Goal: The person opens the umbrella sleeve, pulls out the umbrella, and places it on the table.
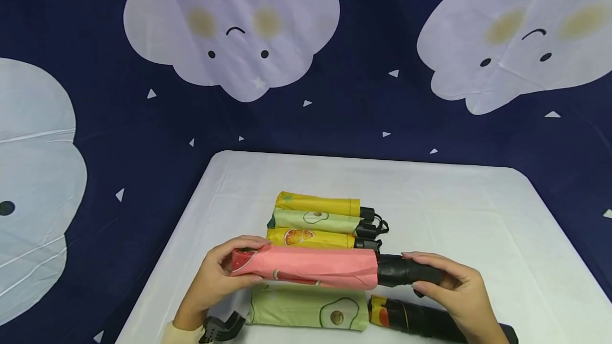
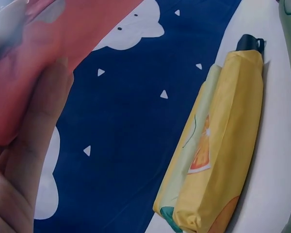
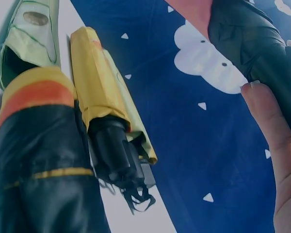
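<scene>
A pink watermelon-print umbrella sleeve (image 1: 325,268) covers most of a folded umbrella, whose black end (image 1: 404,271) sticks out on the right. It is held level above the table. My left hand (image 1: 217,275) grips the sleeve's left end between thumb and fingers. At the other end my right hand (image 1: 461,288) holds the black part; a fingertip rests against it in the right wrist view. Below lies a light green avocado-print sleeve (image 1: 291,309), with an open end seen in the right wrist view. Beside it is a black folded umbrella (image 1: 425,320) with a yellow and orange end.
Behind the held umbrella lie a yellow umbrella (image 1: 320,204), an avocado-print umbrella (image 1: 291,220) and an orange-slice umbrella (image 1: 330,239), side by side, black ends rightward. They rest on a white table (image 1: 430,195) before a dark blue cloth (image 1: 363,121) with clouds.
</scene>
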